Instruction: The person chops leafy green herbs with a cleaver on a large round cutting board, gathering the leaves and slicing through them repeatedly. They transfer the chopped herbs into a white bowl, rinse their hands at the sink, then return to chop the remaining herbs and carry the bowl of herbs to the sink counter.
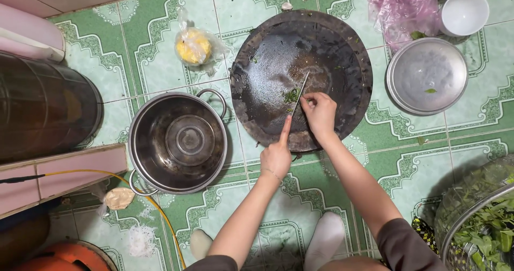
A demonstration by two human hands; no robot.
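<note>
Left hand [277,156] closed around the handle of a knife [301,90], forefinger stretched along the spine, blade reaching up and away over a round dark chopping board [342,46]; right hand [320,112] curled, fingertips pinching down on a small heap of chopped greens [292,95] just beside the blade, near the middle of the board; board lying flat on the green patterned tile floor [300,217]. Left of the board, nearly touching its edge, a steel stockpot [144,142] with two loop handles, standing open; above the pot, a knotted clear bag of something yellow [194,46]. Right of the board, a shallow metal dish [426,75] with a single leaf in it; above that, a white bowl [463,12] beside a crumpled pink plastic bag [401,6]. Bottom right, a wire basket [455,233] piled with leafy greens. Far left, a large dark drum [43,110]; below it, a yellow cable [160,212] running across the tiles. Two white-socked feet [326,239] at the bottom edge.
</note>
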